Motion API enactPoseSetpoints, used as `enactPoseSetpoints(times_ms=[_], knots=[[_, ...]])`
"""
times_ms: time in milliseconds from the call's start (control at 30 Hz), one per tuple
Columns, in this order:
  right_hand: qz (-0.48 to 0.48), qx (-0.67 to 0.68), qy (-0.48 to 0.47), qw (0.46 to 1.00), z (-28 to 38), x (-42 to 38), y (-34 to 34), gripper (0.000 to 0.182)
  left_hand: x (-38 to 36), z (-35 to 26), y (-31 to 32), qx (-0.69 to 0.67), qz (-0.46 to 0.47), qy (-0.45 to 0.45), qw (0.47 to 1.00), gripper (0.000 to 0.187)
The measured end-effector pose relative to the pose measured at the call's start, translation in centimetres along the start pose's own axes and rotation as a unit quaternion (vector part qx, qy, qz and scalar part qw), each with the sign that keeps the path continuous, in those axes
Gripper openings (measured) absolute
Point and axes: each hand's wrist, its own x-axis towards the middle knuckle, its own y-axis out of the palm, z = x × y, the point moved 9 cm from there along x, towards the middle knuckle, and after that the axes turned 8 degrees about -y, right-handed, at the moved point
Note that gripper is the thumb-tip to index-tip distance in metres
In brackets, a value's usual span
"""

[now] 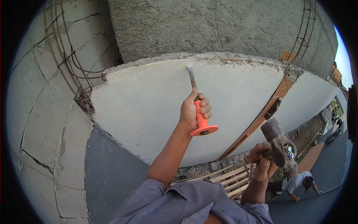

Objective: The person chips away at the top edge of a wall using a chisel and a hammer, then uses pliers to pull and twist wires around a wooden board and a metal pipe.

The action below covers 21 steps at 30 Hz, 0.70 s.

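Fingers of the left hand [191, 111] wrap the ribbed orange grip of a chisel [201, 115], thumb along the bare shank; a round, flared guard sits below the fist. The steel is narrow, straight and scuffed. Its tip stands at the white wall face just under the broken top edge; contact unclear.

Right hand [262, 164] closed round the handle of a hammer [279, 143], held lower and well apart from the chisel. Head blocky, blunt, pitted dark metal; two shiny bolts on its side.

White wall [141, 97]: smooth, pale, crest crumbled and ragged. Reddish-brown strip [261, 117] slants down its right part. Rusty bent rebar [67, 56] at left, against grey blocks [44, 123] with cracked joints. Behind: coarse, grainy grey wall [223, 30]. Below: slatted wooden pallet [233, 183]. Lower right: another person [301, 182], bent over, pale shirt.
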Motion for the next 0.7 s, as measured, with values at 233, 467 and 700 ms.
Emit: enactPoseSetpoints(times_ms=[233,467,700], knots=[[-0.002,-0.036,-0.006,0.999,3.4,-1.6,1.2,0.053,0.2,-0.1,0.4,-0.025,0.010,-0.023,0.999,0.036],[0.000,0.032,-0.265,0.964,9.8,-0.8,4.4,0.039,0.2,-0.1,2.1,-0.049,0.006,-0.014,0.999,0.034],[0.189,-0.229,0.085,0.951,-4.1,-5.4,7.0,0.006,0.9,-1.2,2.9,-0.027,-0.043,0.075,0.996,0.034]])
